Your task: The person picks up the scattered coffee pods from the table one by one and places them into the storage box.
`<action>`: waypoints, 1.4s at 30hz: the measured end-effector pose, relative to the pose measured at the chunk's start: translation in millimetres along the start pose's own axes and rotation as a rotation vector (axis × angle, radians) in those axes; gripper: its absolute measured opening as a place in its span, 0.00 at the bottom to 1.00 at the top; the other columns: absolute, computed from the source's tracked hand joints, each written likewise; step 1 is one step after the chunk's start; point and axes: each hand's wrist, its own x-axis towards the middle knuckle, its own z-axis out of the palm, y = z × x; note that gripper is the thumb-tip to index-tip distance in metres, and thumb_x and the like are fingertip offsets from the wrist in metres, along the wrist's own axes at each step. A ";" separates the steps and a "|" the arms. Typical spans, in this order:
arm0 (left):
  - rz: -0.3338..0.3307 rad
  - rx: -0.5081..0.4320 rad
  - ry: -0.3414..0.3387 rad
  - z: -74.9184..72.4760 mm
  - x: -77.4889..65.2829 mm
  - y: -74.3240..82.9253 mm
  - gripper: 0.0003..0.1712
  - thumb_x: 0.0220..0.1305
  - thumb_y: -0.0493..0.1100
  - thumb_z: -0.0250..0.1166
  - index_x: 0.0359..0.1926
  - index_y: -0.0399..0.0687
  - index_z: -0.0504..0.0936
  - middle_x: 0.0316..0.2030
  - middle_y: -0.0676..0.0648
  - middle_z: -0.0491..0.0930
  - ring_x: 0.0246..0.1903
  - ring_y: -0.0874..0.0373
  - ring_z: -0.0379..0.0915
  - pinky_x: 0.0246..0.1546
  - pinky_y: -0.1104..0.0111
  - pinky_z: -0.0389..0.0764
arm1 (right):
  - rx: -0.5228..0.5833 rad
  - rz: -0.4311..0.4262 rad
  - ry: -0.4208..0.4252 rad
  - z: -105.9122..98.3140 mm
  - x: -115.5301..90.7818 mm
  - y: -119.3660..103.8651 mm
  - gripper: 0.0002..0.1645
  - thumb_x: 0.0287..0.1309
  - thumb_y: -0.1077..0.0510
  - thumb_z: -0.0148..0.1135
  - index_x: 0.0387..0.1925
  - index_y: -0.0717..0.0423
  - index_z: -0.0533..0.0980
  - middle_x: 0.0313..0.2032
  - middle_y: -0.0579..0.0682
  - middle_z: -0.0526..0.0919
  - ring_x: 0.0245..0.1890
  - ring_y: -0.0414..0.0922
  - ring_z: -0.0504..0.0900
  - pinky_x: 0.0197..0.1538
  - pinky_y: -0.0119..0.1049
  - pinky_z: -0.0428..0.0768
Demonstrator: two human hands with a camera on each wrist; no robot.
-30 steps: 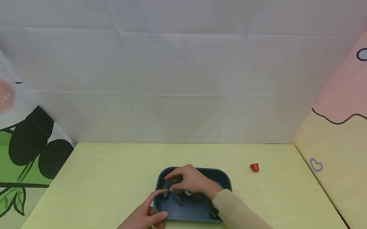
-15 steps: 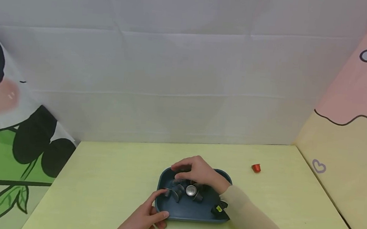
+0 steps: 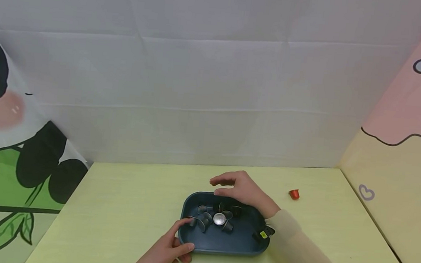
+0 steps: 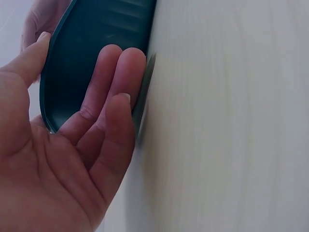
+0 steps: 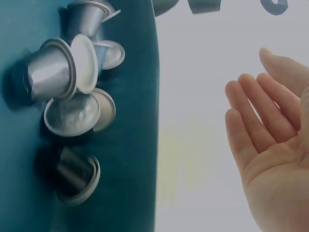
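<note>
A dark blue-green tray (image 3: 223,246) stands on the table with several grey and black coffee capsules (image 3: 219,219) lying in a cluster inside it. My left hand (image 3: 166,246) grips the tray at its near left corner; in the left wrist view the thumb touches the rim and the other fingers are bent against the outer wall. Above the tray's far edge, my right hand (image 3: 244,189) has relaxed, spread fingers with nothing between them. The right wrist view shows this hand (image 5: 275,145) apart from the tray and the capsules (image 5: 72,113).
A single red capsule (image 3: 294,194) lies on the pale yellow table (image 3: 133,200) to the right of the tray. Below my right wrist is a small black device (image 3: 264,233) with a yellow-green mark. A white sheet (image 3: 199,84) and printed panels surround the table.
My right hand has moved from over the left of the tray to its far edge, up and to the right, uncovering the capsules. The left hand has stayed at the tray's corner.
</note>
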 end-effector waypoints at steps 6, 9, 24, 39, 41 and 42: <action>0.001 -0.001 0.006 0.3 0.2 -1.9 0.38 0.70 0.50 0.64 0.74 0.64 0.57 0.25 0.42 0.83 0.28 0.45 0.84 0.29 0.60 0.77 | -0.013 0.029 0.042 -18.2 -11.1 1.8 0.22 0.61 0.54 0.71 0.55 0.56 0.82 0.51 0.46 0.85 0.52 0.45 0.83 0.57 0.43 0.77; 0.006 -0.010 0.002 0.4 0.9 -3.5 0.38 0.70 0.49 0.64 0.75 0.64 0.56 0.25 0.41 0.83 0.28 0.44 0.84 0.30 0.61 0.78 | -0.005 0.064 0.066 -28.7 -19.1 3.5 0.22 0.61 0.55 0.70 0.55 0.58 0.81 0.51 0.48 0.85 0.53 0.50 0.82 0.58 0.50 0.75; 0.000 0.028 0.005 2.8 -1.3 3.9 0.37 0.70 0.50 0.64 0.74 0.62 0.58 0.25 0.43 0.84 0.27 0.46 0.84 0.26 0.64 0.73 | -0.036 0.274 0.205 -83.4 -82.5 19.8 0.23 0.63 0.63 0.67 0.58 0.69 0.77 0.53 0.64 0.82 0.57 0.61 0.79 0.57 0.46 0.76; 0.011 0.017 0.004 2.1 -2.0 3.5 0.37 0.70 0.50 0.64 0.74 0.62 0.57 0.25 0.42 0.84 0.28 0.46 0.84 0.26 0.64 0.73 | -0.196 0.395 0.271 -116.5 -132.5 95.2 0.22 0.62 0.56 0.69 0.55 0.63 0.80 0.50 0.59 0.84 0.51 0.57 0.83 0.46 0.43 0.82; 0.010 0.013 0.003 1.7 -2.1 3.2 0.37 0.70 0.50 0.64 0.74 0.62 0.57 0.26 0.42 0.84 0.28 0.45 0.84 0.26 0.64 0.73 | -0.247 0.392 0.265 -118.6 -136.3 100.0 0.22 0.62 0.57 0.69 0.55 0.64 0.80 0.50 0.60 0.84 0.51 0.59 0.83 0.51 0.47 0.80; 0.008 0.011 0.002 1.5 -2.2 3.1 0.37 0.70 0.50 0.64 0.75 0.62 0.57 0.26 0.42 0.84 0.28 0.45 0.84 0.27 0.64 0.73 | -0.270 0.389 0.262 -119.4 -138.1 102.0 0.22 0.62 0.57 0.69 0.55 0.65 0.80 0.49 0.60 0.85 0.52 0.60 0.82 0.53 0.49 0.79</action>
